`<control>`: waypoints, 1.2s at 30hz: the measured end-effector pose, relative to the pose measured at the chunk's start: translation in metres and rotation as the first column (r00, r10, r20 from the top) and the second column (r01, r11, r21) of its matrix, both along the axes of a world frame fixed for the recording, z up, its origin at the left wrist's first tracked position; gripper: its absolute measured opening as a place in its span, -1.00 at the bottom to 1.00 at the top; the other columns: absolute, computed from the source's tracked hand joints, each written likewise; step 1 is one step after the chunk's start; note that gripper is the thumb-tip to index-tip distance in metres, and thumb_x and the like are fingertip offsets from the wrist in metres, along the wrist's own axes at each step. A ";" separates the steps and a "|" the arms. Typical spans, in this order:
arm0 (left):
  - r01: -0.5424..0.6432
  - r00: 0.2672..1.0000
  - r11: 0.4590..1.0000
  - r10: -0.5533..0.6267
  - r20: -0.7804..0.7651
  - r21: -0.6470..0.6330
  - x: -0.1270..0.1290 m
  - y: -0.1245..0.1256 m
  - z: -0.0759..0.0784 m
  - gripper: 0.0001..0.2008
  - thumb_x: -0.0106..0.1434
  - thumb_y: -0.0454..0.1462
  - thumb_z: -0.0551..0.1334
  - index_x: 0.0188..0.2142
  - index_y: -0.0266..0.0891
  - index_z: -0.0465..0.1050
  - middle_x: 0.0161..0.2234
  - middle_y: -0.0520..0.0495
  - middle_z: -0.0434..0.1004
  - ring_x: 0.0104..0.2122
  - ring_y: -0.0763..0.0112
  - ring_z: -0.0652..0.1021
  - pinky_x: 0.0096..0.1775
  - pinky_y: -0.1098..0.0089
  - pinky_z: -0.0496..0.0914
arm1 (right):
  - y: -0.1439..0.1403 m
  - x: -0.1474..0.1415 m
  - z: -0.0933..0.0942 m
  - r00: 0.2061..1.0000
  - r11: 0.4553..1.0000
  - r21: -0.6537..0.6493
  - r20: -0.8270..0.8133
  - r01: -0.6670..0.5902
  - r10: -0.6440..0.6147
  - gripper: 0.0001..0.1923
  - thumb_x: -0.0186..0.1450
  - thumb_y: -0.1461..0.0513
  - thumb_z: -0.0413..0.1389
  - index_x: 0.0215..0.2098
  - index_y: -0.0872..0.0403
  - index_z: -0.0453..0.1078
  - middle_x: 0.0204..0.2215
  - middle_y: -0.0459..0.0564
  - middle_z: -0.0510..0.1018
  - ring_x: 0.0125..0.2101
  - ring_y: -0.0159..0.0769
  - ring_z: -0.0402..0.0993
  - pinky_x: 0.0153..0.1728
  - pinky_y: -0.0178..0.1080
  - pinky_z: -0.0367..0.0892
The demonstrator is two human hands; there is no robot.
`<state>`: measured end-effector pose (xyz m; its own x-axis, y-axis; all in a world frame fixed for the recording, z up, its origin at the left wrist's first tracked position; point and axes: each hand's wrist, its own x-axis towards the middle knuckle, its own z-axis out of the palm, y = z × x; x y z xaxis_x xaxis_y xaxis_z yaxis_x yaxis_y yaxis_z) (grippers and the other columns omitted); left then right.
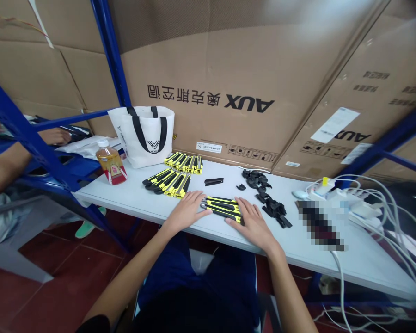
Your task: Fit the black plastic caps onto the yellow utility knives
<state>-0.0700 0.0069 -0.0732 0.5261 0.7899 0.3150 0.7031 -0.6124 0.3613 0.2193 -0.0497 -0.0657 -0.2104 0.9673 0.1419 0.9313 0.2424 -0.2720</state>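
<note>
On the white table, a small row of yellow-and-black utility knives [222, 208] lies side by side between my two hands. My left hand [187, 212] is at the row's left end, its thumb and fingers around the knife ends. At the opposite end, my right hand [253, 224] has its thumb low on the nearest knife and its fingers at the far side. To the left are a fanned pile of utility knives [169, 182] and a second pile [184, 163] behind it. Black strips [214, 181] lie beyond my hands. Loose black plastic parts [273, 208] are scattered to the right.
A white tote bag [152, 138] and a drink bottle [111, 164] stand at the left. White cables and chargers [353, 203] crowd the right end, near a blurred-out item [321, 226]. Cardboard boxes [208, 60] back the table. Another person's arm [10, 171] is at far left.
</note>
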 end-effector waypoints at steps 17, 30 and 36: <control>0.010 1.000 1.000 -0.010 0.012 0.010 0.000 0.002 -0.002 -0.37 0.51 0.15 0.13 0.33 -0.22 0.35 0.36 -0.32 0.40 0.38 0.00 0.38 0.38 -0.01 0.25 | -0.001 0.001 -0.003 1.000 0.998 0.063 -0.002 -0.011 0.011 -0.07 0.46 -0.32 -0.07 0.57 0.02 0.06 0.48 0.21 0.26 0.49 0.09 0.12 0.48 0.24 -0.04; 0.005 1.000 0.999 -0.006 0.023 0.033 0.000 0.002 -0.004 -0.40 0.52 0.14 0.13 0.31 -0.21 0.36 0.34 -0.30 0.42 0.37 0.02 0.40 0.40 0.00 0.23 | -0.003 0.000 -0.001 1.000 0.999 0.043 -0.013 -0.001 0.002 -0.07 0.46 -0.32 -0.09 0.57 0.02 0.06 0.50 0.20 0.23 0.50 0.07 0.10 0.50 0.23 -0.08; 0.004 1.000 1.000 -0.004 0.013 0.000 0.000 0.001 0.000 -0.38 0.51 0.15 0.13 0.31 -0.23 0.36 0.35 -0.32 0.40 0.38 0.00 0.38 0.40 -0.01 0.22 | 0.000 0.000 -0.001 1.000 1.000 0.030 -0.021 -0.003 0.004 -0.07 0.45 -0.32 -0.08 0.58 -0.02 0.01 0.50 0.21 0.23 0.51 0.09 0.07 0.49 0.25 -0.08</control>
